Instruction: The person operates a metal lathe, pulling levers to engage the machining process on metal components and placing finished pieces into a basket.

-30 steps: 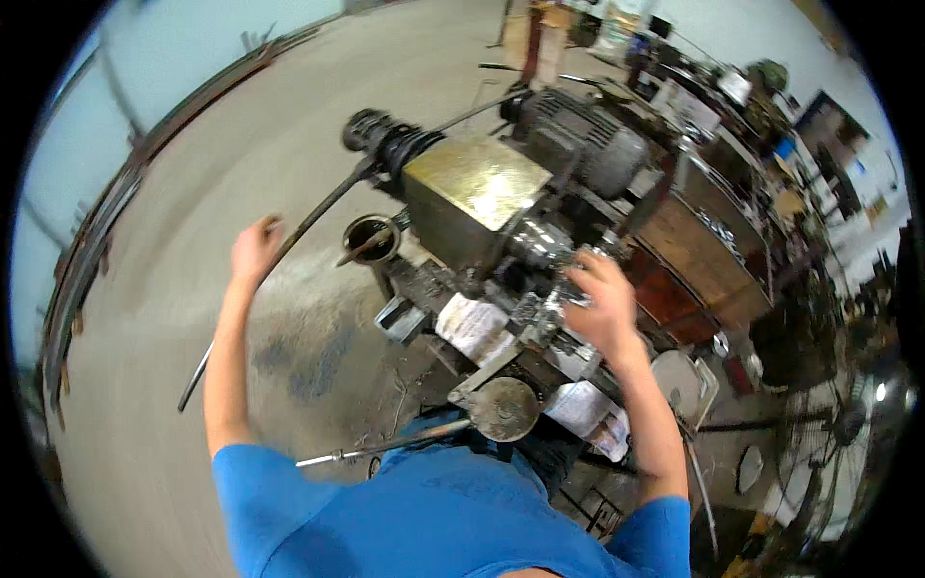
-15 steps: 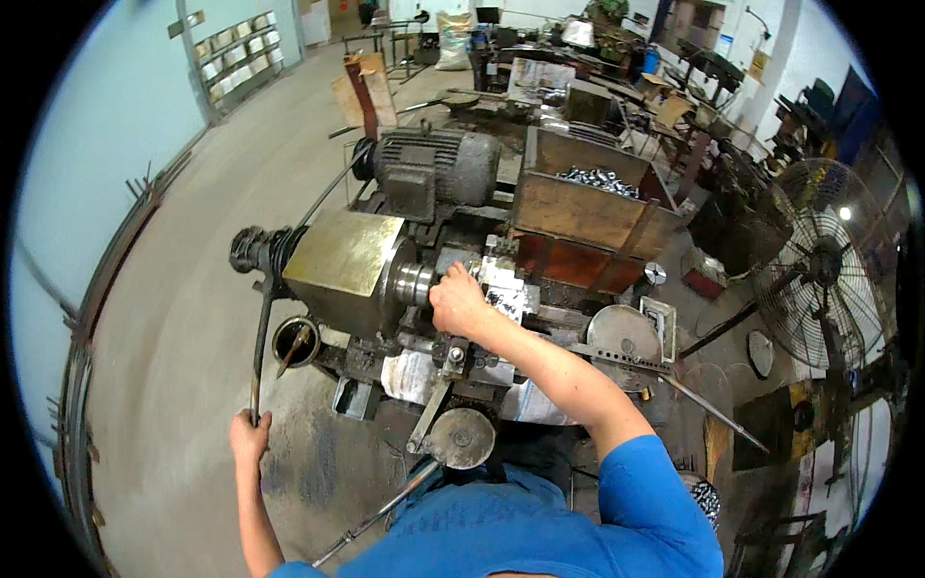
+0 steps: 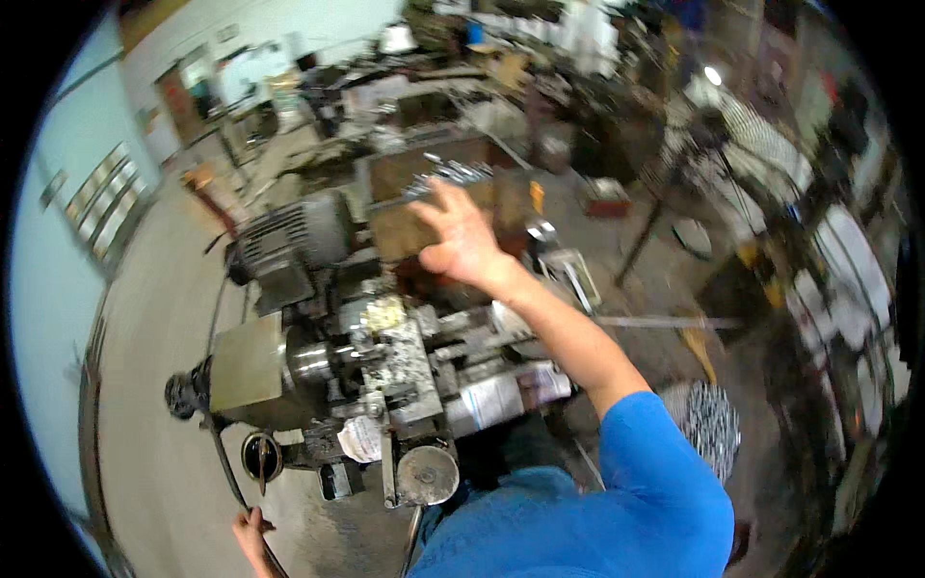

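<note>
My right hand [image 3: 461, 231] is stretched out over the near side of an open metal bin [image 3: 397, 231], its fingers spread and holding nothing. Small shiny metal pieces [image 3: 453, 173] lie in the bin just beyond the fingertips; one appears slightly above the rest, blurred. Down at the lower left, my left hand [image 3: 252, 533] is closed around a long dark lever [image 3: 224, 462] that runs up to the machine's left end. Between my hands stands a greasy lathe-like machine with a box-shaped headstock [image 3: 249, 361], a bright round spindle [image 3: 313, 361] and a chip-covered slide [image 3: 395, 356].
An electric motor [image 3: 294, 241] sits behind the headstock. A pot with a brush [image 3: 260, 457] hangs at the machine's front left, and a round metal disc [image 3: 428, 476] is close to my body. On the right are a large fan [image 3: 708, 135] and a basket of metal pieces [image 3: 711, 432].
My right hand has left the spindle, opened and reached out to the bin. The view has swung to the right. My left hand stays on the lever.
</note>
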The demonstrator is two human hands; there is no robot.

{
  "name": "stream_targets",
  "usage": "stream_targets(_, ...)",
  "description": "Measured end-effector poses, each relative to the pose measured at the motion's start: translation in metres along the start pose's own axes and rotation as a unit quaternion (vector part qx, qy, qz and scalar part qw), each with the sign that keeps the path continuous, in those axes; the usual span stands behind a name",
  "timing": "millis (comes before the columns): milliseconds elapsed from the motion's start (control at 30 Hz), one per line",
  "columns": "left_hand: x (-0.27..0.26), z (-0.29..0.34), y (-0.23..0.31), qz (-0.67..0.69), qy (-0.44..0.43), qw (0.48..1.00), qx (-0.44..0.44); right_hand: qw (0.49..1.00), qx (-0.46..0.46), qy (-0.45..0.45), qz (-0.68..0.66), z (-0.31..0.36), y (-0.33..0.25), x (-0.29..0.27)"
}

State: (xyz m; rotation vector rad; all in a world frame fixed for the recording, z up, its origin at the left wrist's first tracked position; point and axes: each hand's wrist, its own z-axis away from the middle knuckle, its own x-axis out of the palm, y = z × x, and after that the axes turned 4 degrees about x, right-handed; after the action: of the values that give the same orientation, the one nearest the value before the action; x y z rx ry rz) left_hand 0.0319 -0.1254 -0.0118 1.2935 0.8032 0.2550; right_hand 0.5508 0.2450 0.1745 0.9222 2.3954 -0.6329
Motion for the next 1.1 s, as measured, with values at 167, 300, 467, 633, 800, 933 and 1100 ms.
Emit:
stream_targets(167,0.002,0.004,0.016,-0.022,-0.012,0.996,-0.086,0.985,0.122,-0.033,-0.119,0.166,0.008,-0.031)
stream_targets(300,0.008,0.014,0.036,-0.037,-0.035,0.991,-0.122,0.925,0.362,-0.118,0.013,0.32,0.037,-0.084)
stream_targets(467,0.013,0.006,0.039,-0.048,-0.041,0.985,-0.163,0.786,0.57,-0.166,0.173,0.46,0.056,-0.166)
stream_targets(633,0.009,0.008,0.036,-0.015,-0.074,0.984,-0.164,0.677,0.659,-0.15,0.291,0.529,0.096,-0.22)
stream_targets(800,0.008,0.009,0.035,-0.05,-0.044,0.986,-0.152,0.541,0.704,-0.268,0.374,0.557,0.153,-0.263)
stream_targets(933,0.012,-0.02,0.012,-0.094,0.017,0.986,-0.14,0.532,0.7,-0.297,0.373,0.569,0.18,-0.265)
stream_targets(1100,-0.001,-0.007,-0.007,-0.086,0.067,0.99,-0.085,0.604,0.593,-0.348,0.404,0.558,0.181,-0.25)
